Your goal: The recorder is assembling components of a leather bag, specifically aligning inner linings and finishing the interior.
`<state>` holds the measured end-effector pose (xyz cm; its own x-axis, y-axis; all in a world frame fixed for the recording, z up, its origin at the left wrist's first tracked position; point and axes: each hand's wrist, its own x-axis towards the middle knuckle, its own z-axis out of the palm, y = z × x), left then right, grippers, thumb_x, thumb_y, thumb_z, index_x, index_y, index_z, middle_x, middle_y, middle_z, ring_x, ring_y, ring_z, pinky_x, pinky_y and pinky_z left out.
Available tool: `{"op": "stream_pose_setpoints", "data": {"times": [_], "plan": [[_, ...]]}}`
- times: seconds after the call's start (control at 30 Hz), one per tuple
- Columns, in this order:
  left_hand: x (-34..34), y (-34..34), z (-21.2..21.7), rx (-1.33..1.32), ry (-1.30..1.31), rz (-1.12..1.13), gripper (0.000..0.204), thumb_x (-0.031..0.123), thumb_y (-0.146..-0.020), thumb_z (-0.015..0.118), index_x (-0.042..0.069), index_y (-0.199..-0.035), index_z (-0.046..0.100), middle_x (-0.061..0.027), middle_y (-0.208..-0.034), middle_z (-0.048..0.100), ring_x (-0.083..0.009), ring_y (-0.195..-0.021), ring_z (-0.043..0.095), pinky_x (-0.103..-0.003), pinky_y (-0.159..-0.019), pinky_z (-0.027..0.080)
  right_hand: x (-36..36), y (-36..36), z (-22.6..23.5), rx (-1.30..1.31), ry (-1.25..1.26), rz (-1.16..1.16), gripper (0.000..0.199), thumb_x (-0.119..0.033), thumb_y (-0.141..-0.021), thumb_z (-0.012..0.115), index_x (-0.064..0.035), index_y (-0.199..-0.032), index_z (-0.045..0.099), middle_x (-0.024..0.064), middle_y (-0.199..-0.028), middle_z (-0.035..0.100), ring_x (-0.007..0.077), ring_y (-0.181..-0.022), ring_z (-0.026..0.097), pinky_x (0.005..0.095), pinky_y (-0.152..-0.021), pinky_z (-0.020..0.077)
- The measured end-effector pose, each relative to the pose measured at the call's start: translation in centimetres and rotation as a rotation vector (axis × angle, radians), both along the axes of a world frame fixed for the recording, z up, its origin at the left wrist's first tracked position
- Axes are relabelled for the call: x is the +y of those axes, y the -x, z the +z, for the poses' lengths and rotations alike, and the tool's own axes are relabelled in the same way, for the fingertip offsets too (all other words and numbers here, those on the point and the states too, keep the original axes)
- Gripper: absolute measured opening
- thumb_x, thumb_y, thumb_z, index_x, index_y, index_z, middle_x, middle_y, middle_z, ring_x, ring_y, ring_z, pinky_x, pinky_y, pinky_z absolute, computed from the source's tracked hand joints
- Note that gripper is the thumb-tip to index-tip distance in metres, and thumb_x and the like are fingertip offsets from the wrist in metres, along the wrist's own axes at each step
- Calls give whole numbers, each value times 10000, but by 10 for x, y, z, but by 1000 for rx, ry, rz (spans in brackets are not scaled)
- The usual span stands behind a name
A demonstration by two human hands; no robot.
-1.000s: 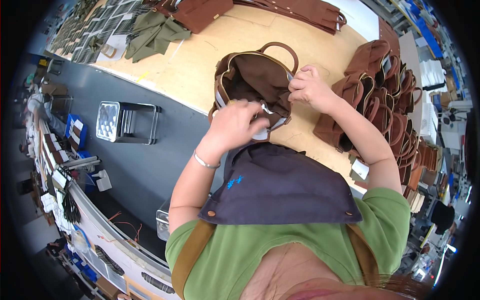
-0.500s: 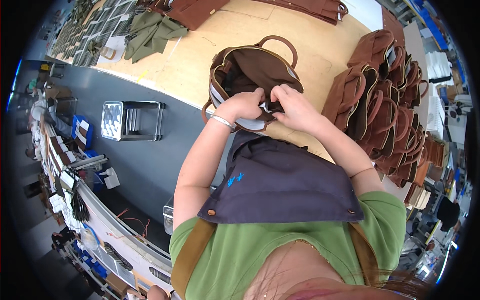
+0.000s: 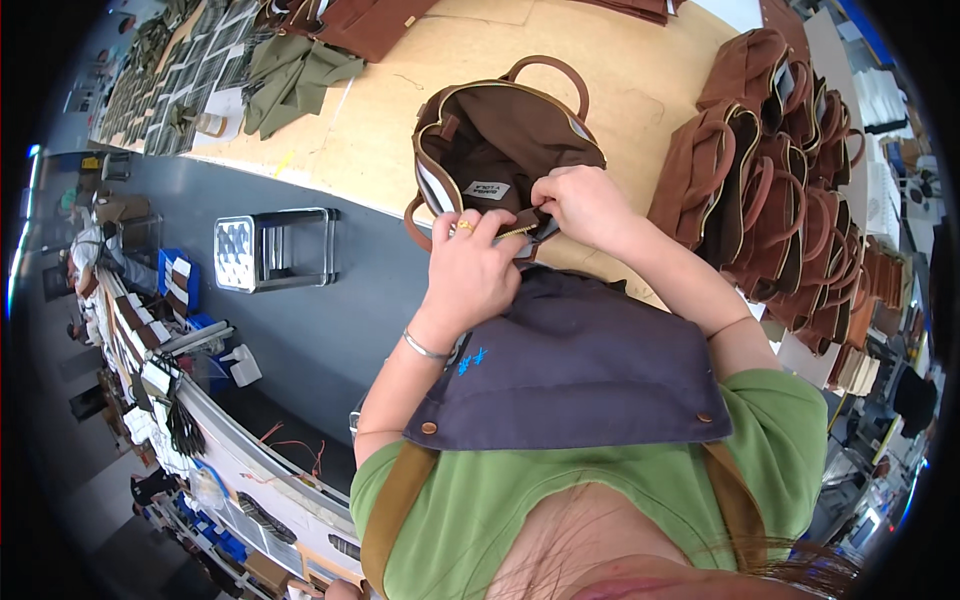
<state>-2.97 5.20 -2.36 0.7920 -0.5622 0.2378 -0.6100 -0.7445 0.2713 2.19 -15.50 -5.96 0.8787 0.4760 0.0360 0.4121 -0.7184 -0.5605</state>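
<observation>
A brown handbag (image 3: 520, 125) stands unzipped on the table's near edge, its dark lining and a small white label (image 3: 487, 191) showing inside. One round handle rises at the far side, another sticks out at the left. My left hand (image 3: 475, 262) is closed on the near rim, fingers over the edge beside a strip of gold zipper (image 3: 515, 231). At the right end of that rim, my right hand (image 3: 583, 205) pinches the bag's zipper edge; its fingertips partly hide what they hold.
Several brown handbags (image 3: 770, 200) stand packed together on the right of the wooden table (image 3: 450, 60). Olive fabric pieces (image 3: 297, 80) lie at the far left. A metal step stool (image 3: 275, 250) stands on the grey floor to the left, and a long workbench (image 3: 200, 420) runs beyond it.
My left hand has come out of the bag's opening and moved down-left onto the near rim. My right hand has shifted slightly right. The inner label now shows.
</observation>
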Motion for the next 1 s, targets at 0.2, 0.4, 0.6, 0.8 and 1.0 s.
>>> {"op": "stream_pose_setpoints", "data": {"times": [0.2,0.4,0.6,0.8,1.0], "plan": [[-6,-2,-13,-65,-52,119,133,187,-735,772,186,-865,744,56,-1021,651,-182,-972,575,-430,-934,340,14,-8,9,8,-92,40,69,-83,-795,683,-73,-859,707,120,-802,696,325,-810,678,427,-718,534],[20,-40,75,-37,152,48,106,175,-780,770,117,-858,726,-17,-990,658,-221,-947,562,-387,-890,313,-1,-37,122,329,-224,183,51,-55,-831,683,-39,-879,677,80,-756,688,178,-694,651,320,-666,518],[24,-50,77,131,202,41,171,216,-729,819,117,-838,731,2,-892,611,-219,-855,516,-387,-834,283,3,-44,128,352,-102,316,70,-89,-847,684,-26,-858,657,61,-764,683,168,-700,649,323,-662,515],[19,-49,77,122,177,55,200,211,-697,848,113,-846,757,8,-923,634,-203,-911,527,-390,-886,282,2,-46,123,314,-74,268,87,-95,-842,684,-56,-915,710,71,-761,692,187,-689,646,335,-655,507],[16,-49,71,30,227,39,207,225,-721,831,79,-829,733,-19,-978,651,-220,-921,526,-379,-898,289,1,-46,133,344,-45,363,76,-91,-848,677,-39,-899,700,78,-763,689,200,-708,649,340,-671,508]]}}
